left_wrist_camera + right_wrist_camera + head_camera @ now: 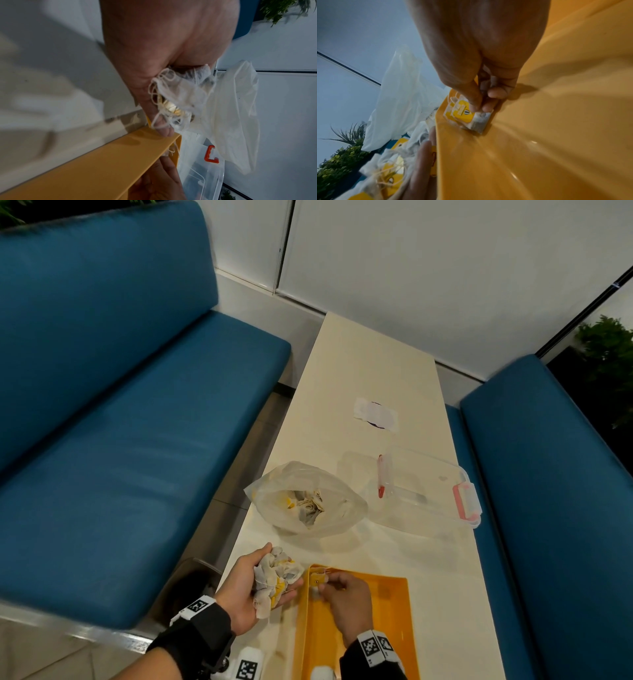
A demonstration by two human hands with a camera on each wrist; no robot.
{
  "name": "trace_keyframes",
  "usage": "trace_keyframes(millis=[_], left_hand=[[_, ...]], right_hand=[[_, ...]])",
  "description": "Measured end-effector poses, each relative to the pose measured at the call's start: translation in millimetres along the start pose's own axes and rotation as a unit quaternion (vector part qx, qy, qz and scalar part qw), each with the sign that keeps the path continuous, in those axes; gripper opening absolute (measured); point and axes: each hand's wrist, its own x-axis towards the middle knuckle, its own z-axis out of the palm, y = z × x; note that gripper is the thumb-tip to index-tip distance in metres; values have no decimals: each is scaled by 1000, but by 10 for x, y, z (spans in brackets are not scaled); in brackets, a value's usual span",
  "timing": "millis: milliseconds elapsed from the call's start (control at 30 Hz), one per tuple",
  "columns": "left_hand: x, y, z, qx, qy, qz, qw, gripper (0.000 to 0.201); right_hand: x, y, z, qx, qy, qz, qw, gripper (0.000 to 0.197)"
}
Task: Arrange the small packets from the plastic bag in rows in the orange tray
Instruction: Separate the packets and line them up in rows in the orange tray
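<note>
My left hand [255, 583] cups a bunch of small white tea-bag packets [276, 577] with yellow tags and strings, just left of the orange tray [394, 611]. In the left wrist view the bunch [180, 97] hangs from my palm above the tray's rim [102, 159]. My right hand [342, 594] is inside the tray's far left corner, pinching a single packet [467, 116] with a yellow tag and pressing it down onto the tray floor [556, 121]. The clear plastic bag [305, 501] lies open beyond the tray, more packets inside it.
A clear plastic box [428, 491] with red latches stands right of the bag. A white paper scrap [376, 415] lies farther along the narrow cream table [359, 364]. Blue benches [120, 422] flank both sides.
</note>
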Motion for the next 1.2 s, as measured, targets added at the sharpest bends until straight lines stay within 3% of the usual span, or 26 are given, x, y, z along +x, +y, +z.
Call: trace_keyframes(millis=[300,567,700,833,933,1200], left_hand=[[-1,-64,-8,3,-2,-10,1000,52],[-79,15,37,-16,-9,7,1000,51],[-115,87,65,-28,-24,10,999,51],[-146,96,122,-33,-45,3,998,54],[-175,94,163,-29,-62,-1,998,56],[-204,110,143,-3,-61,1,998,54]], right_hand=[[-15,-53,126,3,39,29,999,11],[-130,-194,-18,34,23,55,998,9],[-208,-355,-183,-32,44,-18,998,15],[-298,-623,-230,-51,-17,-106,993,15],[-329,-752,-199,-36,-71,-94,992,10],[-324,-788,-147,-22,-90,-91,992,4]])
